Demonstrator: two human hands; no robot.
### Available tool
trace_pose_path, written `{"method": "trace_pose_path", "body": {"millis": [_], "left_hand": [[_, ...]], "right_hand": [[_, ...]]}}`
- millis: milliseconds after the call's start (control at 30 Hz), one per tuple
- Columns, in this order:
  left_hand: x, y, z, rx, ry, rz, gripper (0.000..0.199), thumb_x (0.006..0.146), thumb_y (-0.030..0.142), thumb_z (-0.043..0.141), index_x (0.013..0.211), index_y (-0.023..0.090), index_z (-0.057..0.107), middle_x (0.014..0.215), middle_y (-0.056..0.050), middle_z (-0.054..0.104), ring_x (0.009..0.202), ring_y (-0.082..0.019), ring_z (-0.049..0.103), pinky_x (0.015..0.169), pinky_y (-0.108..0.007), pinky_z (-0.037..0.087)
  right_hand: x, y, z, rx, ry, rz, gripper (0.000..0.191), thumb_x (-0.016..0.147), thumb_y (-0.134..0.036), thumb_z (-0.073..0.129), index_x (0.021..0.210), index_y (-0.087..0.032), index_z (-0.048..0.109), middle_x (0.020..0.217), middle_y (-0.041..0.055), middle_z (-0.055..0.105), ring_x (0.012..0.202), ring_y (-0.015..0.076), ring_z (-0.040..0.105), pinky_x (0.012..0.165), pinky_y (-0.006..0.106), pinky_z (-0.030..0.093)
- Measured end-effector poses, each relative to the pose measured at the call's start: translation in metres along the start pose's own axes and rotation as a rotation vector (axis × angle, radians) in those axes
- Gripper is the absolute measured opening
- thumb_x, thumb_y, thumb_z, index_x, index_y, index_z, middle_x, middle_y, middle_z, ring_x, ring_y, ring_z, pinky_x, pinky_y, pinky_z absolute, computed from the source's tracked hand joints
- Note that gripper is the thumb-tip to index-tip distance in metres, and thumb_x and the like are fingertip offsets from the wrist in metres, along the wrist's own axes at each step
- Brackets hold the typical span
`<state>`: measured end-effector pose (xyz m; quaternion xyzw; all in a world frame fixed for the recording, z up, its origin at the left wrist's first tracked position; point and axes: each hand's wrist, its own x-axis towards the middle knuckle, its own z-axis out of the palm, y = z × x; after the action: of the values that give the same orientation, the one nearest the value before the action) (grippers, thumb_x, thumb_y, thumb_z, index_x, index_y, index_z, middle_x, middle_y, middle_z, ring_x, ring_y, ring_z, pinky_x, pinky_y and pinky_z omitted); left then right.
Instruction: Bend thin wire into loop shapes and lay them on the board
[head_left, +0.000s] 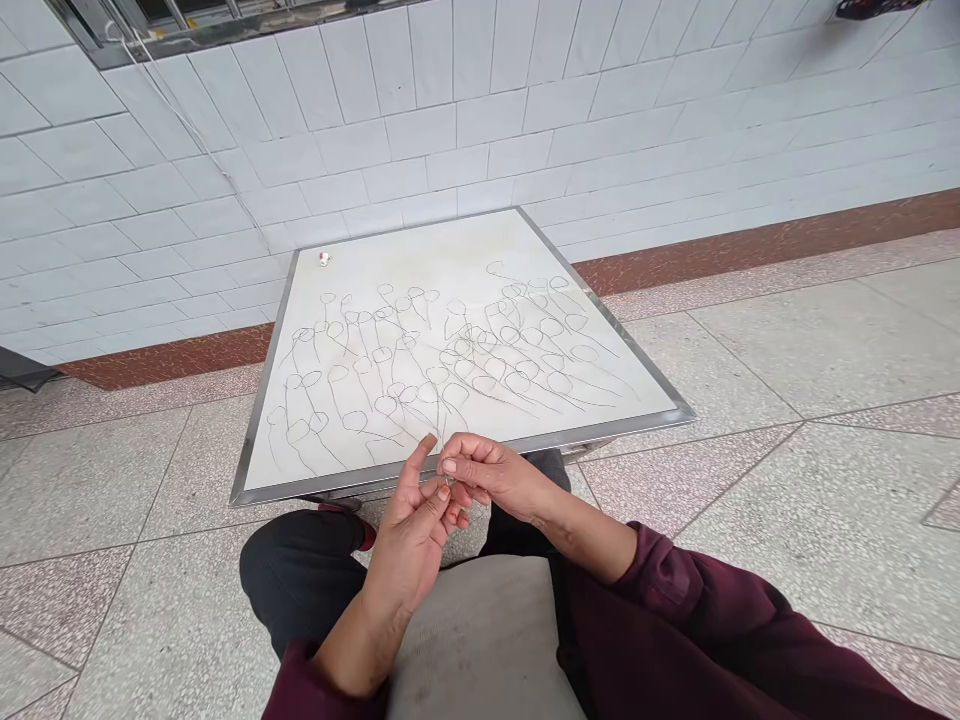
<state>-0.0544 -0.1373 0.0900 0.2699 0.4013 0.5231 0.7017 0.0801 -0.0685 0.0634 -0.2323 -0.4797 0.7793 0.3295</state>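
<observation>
Close together at the near edge of the table, both of my hands pinch a thin dark wire (447, 479), of which only a short bit shows between the fingertips. My left hand (409, 535) has its thumb pressed to a finger and its index finger raised. On the right, the thumb and index finger of my right hand (499, 478) close on the wire just above. Beyond them, many looped wires (350, 420), each a round ring with a long tail, lie spread over the white tabletop (375, 262). Some overlap in a tangle (469, 350) near the middle.
A metal rim (615, 430) edges the table, which stands against a white tiled wall (360, 150). One small red and white item (324, 259) sits at the back left corner. My knees are under the near edge. The floor (750, 360) is speckled tile.
</observation>
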Motion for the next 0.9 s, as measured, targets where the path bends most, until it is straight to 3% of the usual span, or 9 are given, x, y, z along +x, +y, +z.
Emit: {"method": "trace_pose_path", "body": {"millis": [333,533,633,900], "left_hand": [[0.0,0.0,-0.01,0.293,-0.031,0.067,0.068,0.089,0.036,0.057,0.147,0.023,0.025,0.076,-0.002,0.066,0.068,-0.015,0.054,0.063,-0.026,0.04],[0.002,-0.004,-0.013,0.144,0.084,0.066,0.063,0.087,0.034,0.06,0.143,0.023,0.033,0.075,0.0,0.063,0.075,-0.014,0.056,0.077,-0.029,0.041],[0.002,-0.008,-0.014,0.063,0.073,0.116,0.06,0.089,0.032,0.058,0.143,0.025,0.033,0.079,0.001,0.06,0.078,-0.014,0.055,0.083,-0.032,0.041],[-0.001,-0.007,-0.015,0.323,0.049,0.203,0.058,0.093,0.033,0.051,0.145,0.028,0.029,0.076,0.001,0.059,0.071,-0.014,0.05,0.072,-0.028,0.04]], "right_hand": [[-0.002,0.005,0.004,-0.116,0.006,-0.021,0.021,0.087,-0.039,0.058,0.085,-0.018,0.055,0.049,-0.0079,0.053,0.039,0.0066,0.043,0.04,0.018,0.032],[0.004,0.016,0.011,-0.024,0.198,-0.146,0.022,0.089,-0.042,0.057,0.084,-0.021,0.052,0.044,-0.0115,0.039,0.039,0.006,0.033,0.043,0.019,0.03],[0.006,0.019,0.014,0.035,0.266,-0.209,0.021,0.089,-0.041,0.058,0.084,-0.022,0.051,0.044,-0.0123,0.034,0.038,0.006,0.029,0.044,0.02,0.032],[0.005,0.025,0.015,-0.002,0.262,-0.199,0.018,0.09,-0.039,0.057,0.086,-0.022,0.051,0.041,-0.0126,0.036,0.035,0.0068,0.031,0.043,0.021,0.032]]}}
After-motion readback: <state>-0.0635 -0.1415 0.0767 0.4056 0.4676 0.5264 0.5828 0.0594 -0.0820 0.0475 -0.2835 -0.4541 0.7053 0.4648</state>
